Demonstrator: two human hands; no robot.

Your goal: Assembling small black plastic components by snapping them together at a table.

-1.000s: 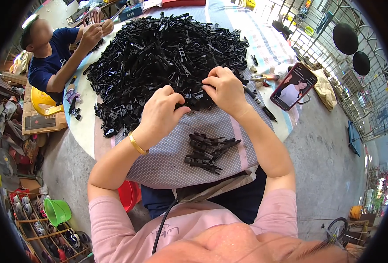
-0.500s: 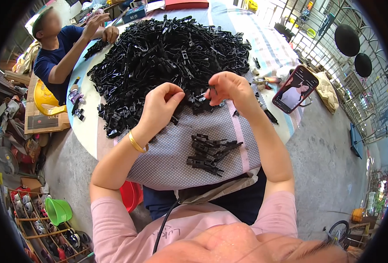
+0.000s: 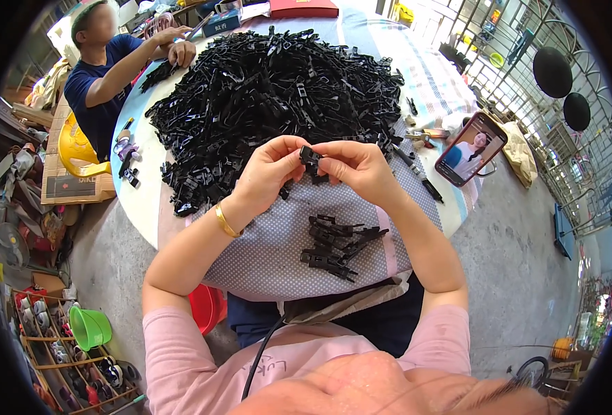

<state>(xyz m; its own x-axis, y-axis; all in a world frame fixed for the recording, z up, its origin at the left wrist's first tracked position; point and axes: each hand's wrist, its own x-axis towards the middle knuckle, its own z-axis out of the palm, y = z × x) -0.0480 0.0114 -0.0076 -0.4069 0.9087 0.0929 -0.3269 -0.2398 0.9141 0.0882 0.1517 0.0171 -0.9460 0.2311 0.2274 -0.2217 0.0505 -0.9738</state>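
Between the fingertips of both hands is a small black plastic clip (image 3: pixel 311 158). My left hand (image 3: pixel 272 171), below a gold bangle, pinches one side of it. On the other side, my right hand (image 3: pixel 356 170) grips it with thumb and forefinger. The hands hover just over the near edge of a large heap of black plastic clips (image 3: pixel 271 97). A small pile of similar clips (image 3: pixel 333 245) lies nearer to me on the dotted tablecloth (image 3: pixel 250 259). Fingers partly cover the held clip.
Right of the heap are a dark pen-like tool (image 3: pixel 420 174), some small hand tools (image 3: pixel 427 135) and a propped phone (image 3: pixel 470 149) playing video. Across at the left, a person (image 3: pixel 102 76) works at the heap. A red box (image 3: pixel 304 8) sits at the back.
My hands were apart; the right has come left to meet the left, and both now hold a clip. The person at left has lowered a raised hand. The view has shifted slightly.
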